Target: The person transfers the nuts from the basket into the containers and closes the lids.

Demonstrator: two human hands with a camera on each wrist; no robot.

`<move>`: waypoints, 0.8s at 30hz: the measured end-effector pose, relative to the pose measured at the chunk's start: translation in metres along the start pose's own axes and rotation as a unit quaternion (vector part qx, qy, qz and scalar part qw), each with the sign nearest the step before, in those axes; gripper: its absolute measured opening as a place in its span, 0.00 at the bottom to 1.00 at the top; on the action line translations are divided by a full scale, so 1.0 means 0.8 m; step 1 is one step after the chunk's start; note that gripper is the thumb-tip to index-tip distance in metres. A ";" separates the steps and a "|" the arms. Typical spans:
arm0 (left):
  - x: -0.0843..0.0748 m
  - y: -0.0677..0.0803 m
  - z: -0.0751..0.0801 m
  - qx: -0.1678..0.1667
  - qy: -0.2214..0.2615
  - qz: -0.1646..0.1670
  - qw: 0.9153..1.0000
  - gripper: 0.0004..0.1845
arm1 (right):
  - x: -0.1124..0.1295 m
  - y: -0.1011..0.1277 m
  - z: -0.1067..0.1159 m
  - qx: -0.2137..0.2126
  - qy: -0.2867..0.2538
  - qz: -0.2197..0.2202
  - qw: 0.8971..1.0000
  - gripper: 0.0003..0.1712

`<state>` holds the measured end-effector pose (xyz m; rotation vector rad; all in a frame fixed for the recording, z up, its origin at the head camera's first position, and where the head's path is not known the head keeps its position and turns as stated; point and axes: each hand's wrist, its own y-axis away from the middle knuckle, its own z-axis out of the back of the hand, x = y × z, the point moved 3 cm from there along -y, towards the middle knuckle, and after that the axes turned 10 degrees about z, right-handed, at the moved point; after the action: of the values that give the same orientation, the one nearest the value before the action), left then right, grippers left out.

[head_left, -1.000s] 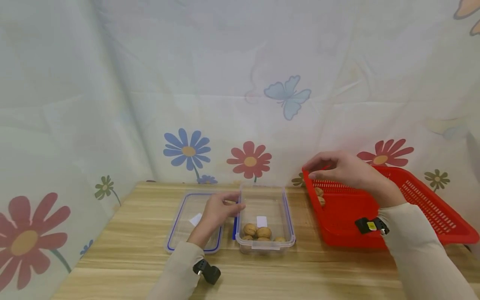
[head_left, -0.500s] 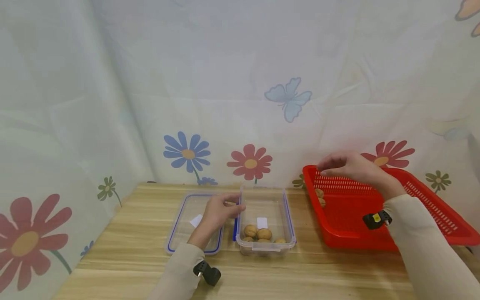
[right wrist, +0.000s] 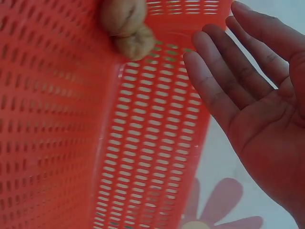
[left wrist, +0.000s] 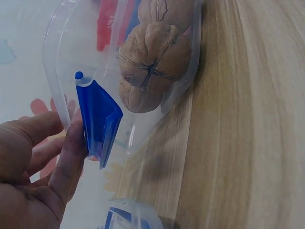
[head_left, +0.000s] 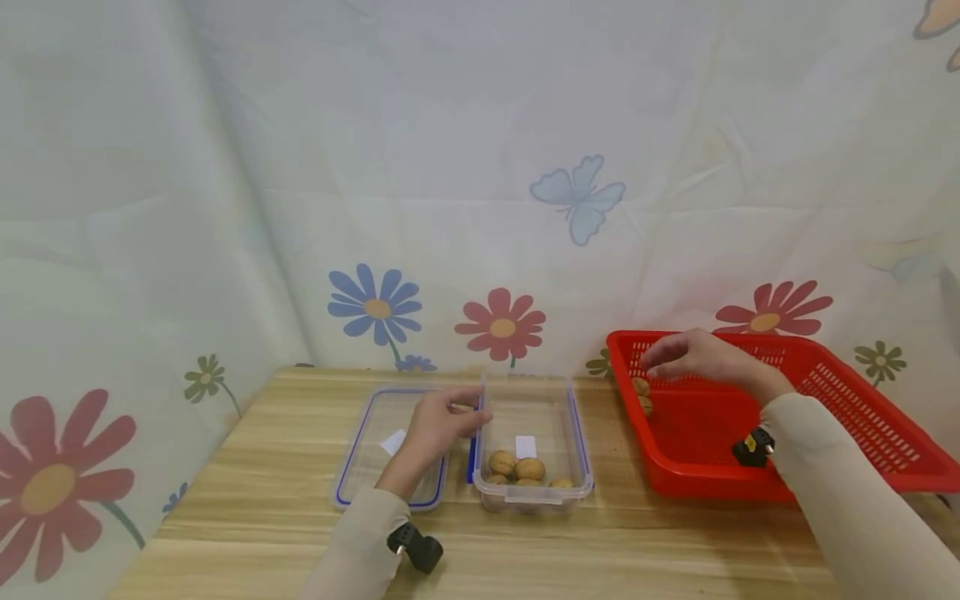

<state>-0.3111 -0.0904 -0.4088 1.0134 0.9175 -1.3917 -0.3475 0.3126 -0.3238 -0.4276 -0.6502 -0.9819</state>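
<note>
Right hand (head_left: 701, 357) lower (box label (head_left: 525, 447) white)

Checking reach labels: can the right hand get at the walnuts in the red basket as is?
Probably yes: the empty right hand hovers near the walnuts, the red basket is open on top, and nothing visible blocks the way.

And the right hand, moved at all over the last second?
Yes. In the head view, the right hand is now lower and further right against the butterfly print than a second ago.
</note>
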 end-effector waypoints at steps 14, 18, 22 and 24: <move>0.002 0.003 -0.001 -0.004 -0.004 0.004 1.000 0.24 | -0.023 -0.010 -0.025 0.055 -0.019 -0.006 0.998 0.21; 0.003 0.003 -0.001 -0.008 -0.007 0.007 1.000 0.24 | -0.026 -0.011 -0.030 0.064 -0.010 -0.006 0.998 0.22; 0.004 0.003 -0.002 -0.007 -0.006 0.008 1.000 0.24 | -0.027 -0.012 -0.032 0.069 0.010 -0.006 0.998 0.23; 0.004 0.003 -0.002 -0.008 -0.005 0.007 1.000 0.24 | -0.028 -0.013 -0.033 0.072 0.023 -0.006 0.997 0.24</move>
<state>-0.3085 -0.0901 -0.4120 0.9982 0.9108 -1.3739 -0.3574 0.3053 -0.3583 -0.2738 -0.6766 -0.9472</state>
